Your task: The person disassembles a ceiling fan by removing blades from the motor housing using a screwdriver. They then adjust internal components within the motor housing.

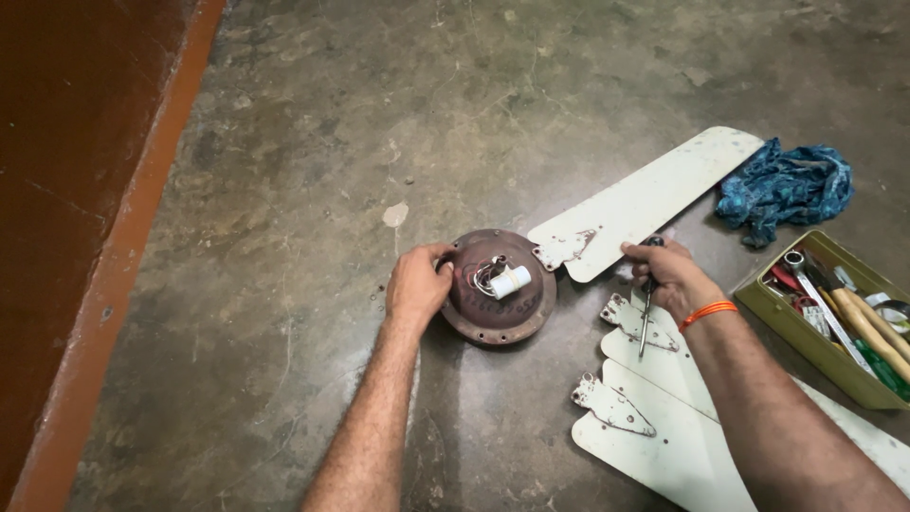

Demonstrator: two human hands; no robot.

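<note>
A round rusty brown fan motor housing (498, 303) lies on the concrete floor, with coiled wires and a white cylinder (508, 282) on top. My left hand (417, 284) grips its left rim. My right hand (664, 275) holds a screwdriver (646, 318), its dark handle in my fist and the metal shaft pointing down toward me. One cream fan blade (654, 199) lies with its bracket against the housing's right edge. Two more cream blades (664, 436) lie under my right forearm.
An olive green open toolbox (758, 301) with wrenches and wooden-handled tools sits at the right. A crumpled blue cloth (787, 185) lies behind it. A red-brown raised ledge (85, 190) runs along the left side.
</note>
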